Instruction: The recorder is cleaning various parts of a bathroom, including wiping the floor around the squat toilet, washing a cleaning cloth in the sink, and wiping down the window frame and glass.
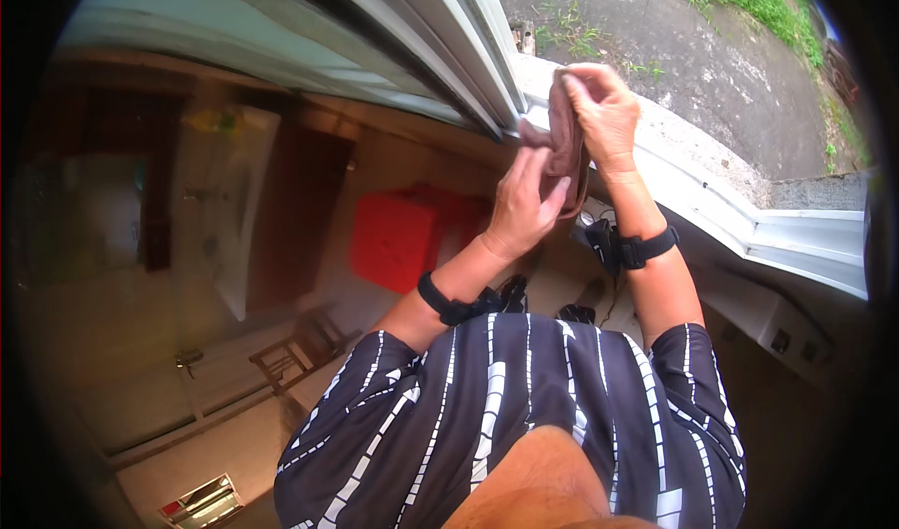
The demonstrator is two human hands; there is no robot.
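Note:
A brown cloth (560, 125) hangs in folds between my two hands at the open window. My right hand (609, 118) pinches its upper end between thumb and fingers, above the white window frame (692, 160). Lower down, my left hand (523, 202) holds the cloth's loose folds between thumb and fingertips. Part of the cloth is hidden behind this hand. Just left of the cloth stands the edge of the sliding window's glass panel (393, 44), set in a pale metal frame. Each of my forearms wears a black strap.
A red box-like object (397, 237) sits on the floor to the left. Beyond it are a wooden chair (305, 346) and a door handle (188, 360). Outside the sill lies grey concrete (674, 58) with grass. A white casing (765, 318) runs below the window at right.

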